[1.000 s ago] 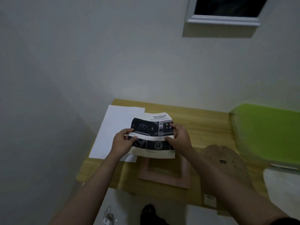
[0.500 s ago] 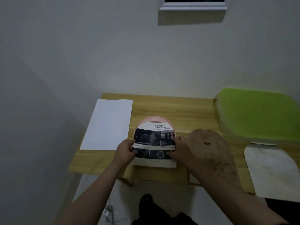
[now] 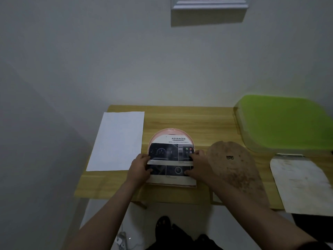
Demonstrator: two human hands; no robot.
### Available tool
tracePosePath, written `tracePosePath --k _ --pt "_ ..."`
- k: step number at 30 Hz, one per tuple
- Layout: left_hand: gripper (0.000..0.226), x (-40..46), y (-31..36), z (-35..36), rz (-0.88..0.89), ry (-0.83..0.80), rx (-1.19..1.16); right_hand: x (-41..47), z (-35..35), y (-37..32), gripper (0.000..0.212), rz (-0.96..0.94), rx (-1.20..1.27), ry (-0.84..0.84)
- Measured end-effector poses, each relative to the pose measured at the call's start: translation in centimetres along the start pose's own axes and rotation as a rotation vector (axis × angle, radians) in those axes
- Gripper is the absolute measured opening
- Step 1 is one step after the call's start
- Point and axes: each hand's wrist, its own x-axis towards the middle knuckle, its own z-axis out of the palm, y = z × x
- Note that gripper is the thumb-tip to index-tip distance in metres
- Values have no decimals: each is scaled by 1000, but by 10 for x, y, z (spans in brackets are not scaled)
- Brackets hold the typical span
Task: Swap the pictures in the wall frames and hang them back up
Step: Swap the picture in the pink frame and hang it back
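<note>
Both hands hold the printed picture (image 3: 171, 157) by its side edges: the left hand (image 3: 139, 168) pinches the left edge, thumb on top, and the right hand (image 3: 199, 166) pinches the right edge with fingers curled over the print. Each grip is narrow and closed on the sheet.

Long axis of the picture runs near to far. Its arched top, bearing the heading "ADVANCED", points to the far side; its straight bottom edge faces the near side. It lies on the pink frame (image 3: 171, 131), whose arched rim shows just beyond the heading and again below the bottom edge. Dark dashboard photos fill the print in panels under a white header band. Whether the sheet sits fully inside the frame recess cannot be told in this dim view.

Forearms reach in from the near edge, converging toward the centre of the wooden surface (image 3: 189, 118).

A white sheet (image 3: 117, 141) lies to the left. A brown arched backing board (image 3: 232, 165) lies just right of the right hand. Beyond it are a green lid (image 3: 284, 121) and a pale board (image 3: 301, 183). A white frame (image 3: 209, 5) hangs on the wall above.
</note>
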Motion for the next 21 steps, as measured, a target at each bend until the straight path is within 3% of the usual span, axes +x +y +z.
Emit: tracePosePath --k 7,21 --pt "38 3 -10 5 82 16 -13 3 3 1 60 2 6 -5" --pt "34 7 -8 8 49 19 -18 1 0 2 63 24 15 -41"
